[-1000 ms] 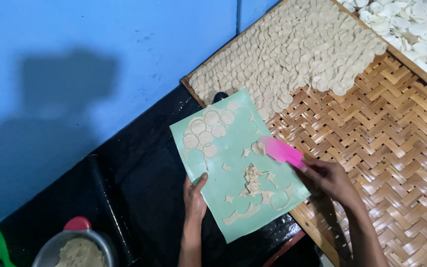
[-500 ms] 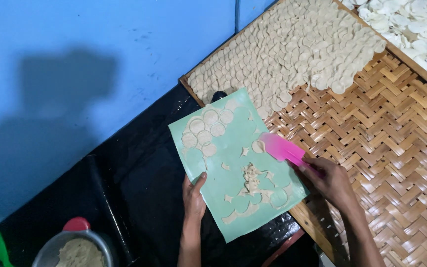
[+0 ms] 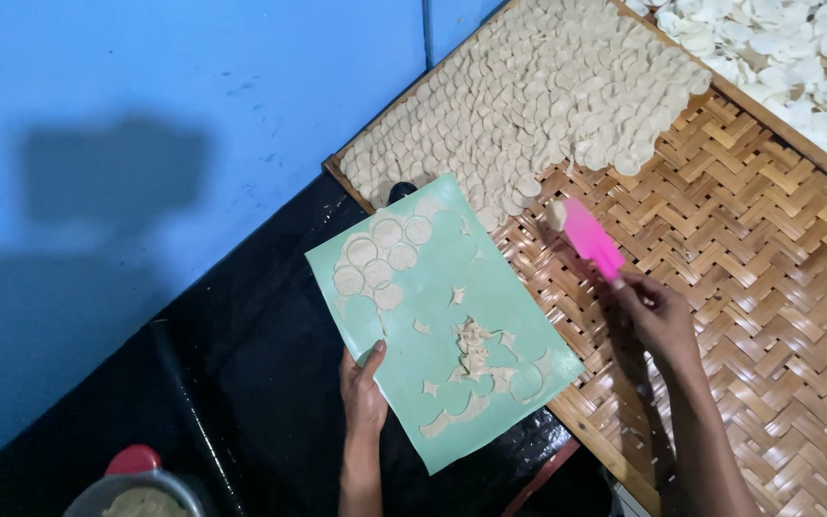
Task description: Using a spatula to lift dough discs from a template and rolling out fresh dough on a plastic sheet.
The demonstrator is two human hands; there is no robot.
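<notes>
Left hand (image 3: 363, 393) grips green mat (image 3: 442, 316) at its near edge, thumb on top; right hand (image 3: 658, 316) holds pink spatula (image 3: 591, 239) over woven tray (image 3: 768, 287), beside dough discs (image 3: 528, 105).

Left hand: the left hand (image 3: 364, 391) grips the near edge of a pale green sheet (image 3: 452, 287), thumb on top.
Sheet: it lies tilted across black plastic (image 3: 260, 354), one edge touching the woven bamboo tray (image 3: 768, 287); round dough discs (image 3: 380, 258) sit near its far corner, with a heap of dough scraps (image 3: 474, 347) near the middle.
Right hand: the right hand (image 3: 660, 316) holds a pink spatula (image 3: 591, 239) over the tray, a disc on its tip.
Tray: overlapping rows of discs (image 3: 528, 105) cover its far part.
Near corner: a metal bowl (image 3: 136, 498) of dough, beside a red lid.
Wall: blue (image 3: 145, 96).
</notes>
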